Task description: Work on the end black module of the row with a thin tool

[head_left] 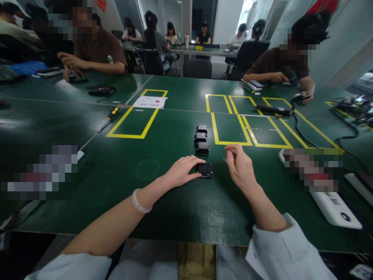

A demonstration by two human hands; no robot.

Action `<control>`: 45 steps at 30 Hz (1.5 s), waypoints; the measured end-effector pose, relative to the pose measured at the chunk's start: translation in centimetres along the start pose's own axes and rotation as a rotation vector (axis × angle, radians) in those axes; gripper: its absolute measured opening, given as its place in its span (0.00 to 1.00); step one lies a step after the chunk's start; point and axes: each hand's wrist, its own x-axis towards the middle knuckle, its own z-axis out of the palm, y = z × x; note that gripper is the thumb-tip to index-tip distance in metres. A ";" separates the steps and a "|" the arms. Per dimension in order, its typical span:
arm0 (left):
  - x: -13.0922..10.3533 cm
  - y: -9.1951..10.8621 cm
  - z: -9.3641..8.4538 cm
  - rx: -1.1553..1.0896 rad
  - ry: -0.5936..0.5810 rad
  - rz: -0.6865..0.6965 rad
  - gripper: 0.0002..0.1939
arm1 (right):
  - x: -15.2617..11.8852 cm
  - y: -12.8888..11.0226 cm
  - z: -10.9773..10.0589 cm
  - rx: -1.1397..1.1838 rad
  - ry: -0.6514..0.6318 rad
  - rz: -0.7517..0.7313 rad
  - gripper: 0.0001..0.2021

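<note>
On the green table in front of me lies a small black box (204, 170) with small knobs at its sides. My left hand (182, 171) grips its left side between thumb and fingers. My right hand (242, 168) is closed around a thin screwdriver (218, 161), its handle mostly hidden in the fingers. The metal shaft points left, with the tip at the upper right side of the box; whether it sits in a screw is too small to tell. Just beyond stand three similar black boxes (202, 147) in a row leading away from me.
Yellow tape rectangles (125, 136) mark the green table (163, 217). A paper sheet (150, 102) and a yellow-black screwdriver (113, 112) lie at left. A black stick-shaped tool (274, 110) with a cable and a white device (335, 210) are at right. Co-workers sit opposite.
</note>
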 end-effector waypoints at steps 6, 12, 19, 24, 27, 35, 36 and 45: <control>0.0 0.0 0.0 0.004 -0.001 0.000 0.21 | 0.0 -0.1 -0.1 -0.032 -0.016 -0.013 0.09; 0.0 0.1 -0.1 0.004 -0.011 -0.003 0.21 | 0.0 0.0 0.1 -0.019 0.013 -0.016 0.08; 0.0 0.2 -0.1 0.004 -0.005 -0.005 0.21 | -0.1 0.0 0.0 -0.057 0.020 -0.010 0.09; 0.0 0.0 -0.1 0.008 -0.004 -0.001 0.21 | 0.0 0.2 0.2 -0.095 0.031 -0.020 0.10; 0.0 -0.1 0.0 0.010 -0.007 0.000 0.21 | 0.0 0.2 0.2 -0.128 0.045 -0.035 0.10; 0.0 0.0 0.1 0.005 -0.002 0.001 0.21 | -0.1 0.2 0.0 -0.153 0.036 -0.085 0.08; 0.0 0.0 0.1 0.003 -0.001 0.001 0.21 | -0.1 0.2 0.0 -0.147 0.037 -0.085 0.08; 0.0 0.0 -0.1 0.006 -0.001 0.004 0.21 | 0.0 -0.1 -0.1 -0.149 0.014 -0.075 0.09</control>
